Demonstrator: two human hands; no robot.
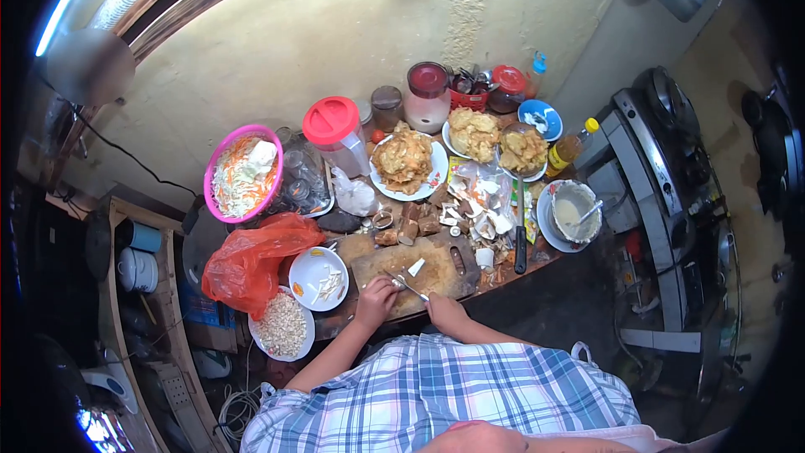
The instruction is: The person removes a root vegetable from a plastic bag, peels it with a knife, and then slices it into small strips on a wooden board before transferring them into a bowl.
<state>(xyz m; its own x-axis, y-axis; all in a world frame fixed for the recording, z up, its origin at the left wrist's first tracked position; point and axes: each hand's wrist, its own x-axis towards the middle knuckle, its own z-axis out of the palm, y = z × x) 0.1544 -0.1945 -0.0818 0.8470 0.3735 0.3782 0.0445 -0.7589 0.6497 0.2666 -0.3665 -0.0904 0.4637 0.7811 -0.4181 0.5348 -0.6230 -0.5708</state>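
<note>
On the worn wooden cutting board (pixel 373 268), my right hand (pixel 446 314) is closed around the handle of a small knife (pixel 411 287). The blade points left, toward the fingertips of my left hand (pixel 377 297). Those fingers are pinched at the board's near edge on a small white piece of cassava, mostly hidden by them. One more white cassava piece (pixel 416 268) lies just beyond the blade. To the left, a white bowl (pixel 306 262) holds thin white sticks. Below it, a plate (pixel 305 341) carries small pale diced bits. Brown unpeeled cassava roots (pixel 409 225) rest behind the board.
An orange plastic bag (pixel 251 260) and a pink basin (pixel 210 178) of shredded vegetables stand left. Plates of fried food (pixel 402 161), a red-lidded pitcher (pixel 334 130) and jars line the back. Peelings (pixel 490 216), a black-handled ladle (pixel 521 243) and a batter bowl (pixel 577 211) are right.
</note>
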